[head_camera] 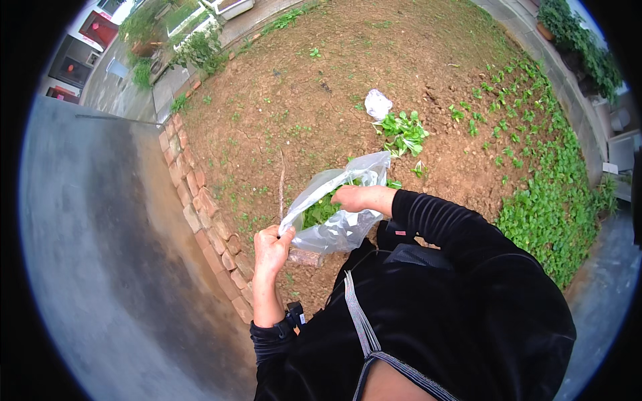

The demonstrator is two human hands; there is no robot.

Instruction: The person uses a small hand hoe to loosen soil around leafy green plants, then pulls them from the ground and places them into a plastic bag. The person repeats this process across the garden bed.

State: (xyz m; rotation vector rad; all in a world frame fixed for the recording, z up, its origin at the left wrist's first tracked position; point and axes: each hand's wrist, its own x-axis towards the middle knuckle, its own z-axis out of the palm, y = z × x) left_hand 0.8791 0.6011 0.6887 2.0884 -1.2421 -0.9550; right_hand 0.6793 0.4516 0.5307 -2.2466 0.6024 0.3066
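My left hand (271, 248) grips the rim of a clear plastic bag (328, 235) at its near left corner. Inside the bag lie green leafy vegetables (319, 213). My right hand (353, 198) reaches into the bag's mouth, its fingers bent down at the leaves; whether they grasp any is hidden. Just beyond the bag, a loose pile of pulled leafy greens (405, 133) with pale roots rests on the soil, beside a crumpled white plastic bag (377, 105). One small plant (419, 169) lies apart from the pile.
Bare cracked soil (281, 110) spreads ahead. A dense bed of growing greens (546, 215) is at the right. A brick border (210, 225) separates the soil from wet concrete (115, 250) at the left. A thin stick (282, 183) lies left of the clear bag.
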